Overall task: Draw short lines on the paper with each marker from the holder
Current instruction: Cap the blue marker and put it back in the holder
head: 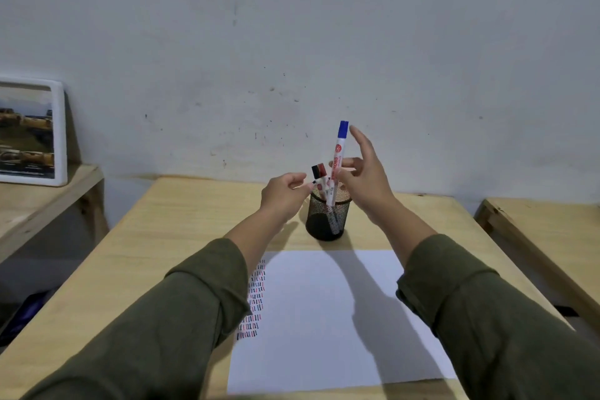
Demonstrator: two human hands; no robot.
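Note:
A black mesh holder (328, 217) stands on the wooden table beyond the white paper (324, 318). My right hand (365, 178) pinches the white barrel of a blue-capped marker (339, 153), upright, its lower end inside the holder. A black-capped marker (315, 171) and a red-capped marker (322, 169) lean in the holder. My left hand (284, 195) hovers at the holder's left rim, fingers loosely curled, holding nothing. Rows of short red, black and blue lines (255, 299) run down the paper's left edge, partly hidden by my left sleeve.
The wooden table (181, 237) meets a grey wall behind. A lower shelf at the left carries a white-framed picture (31, 133). Another wooden surface (548, 230) stands at the right. A dark blue object (19, 318) lies on the floor at the left.

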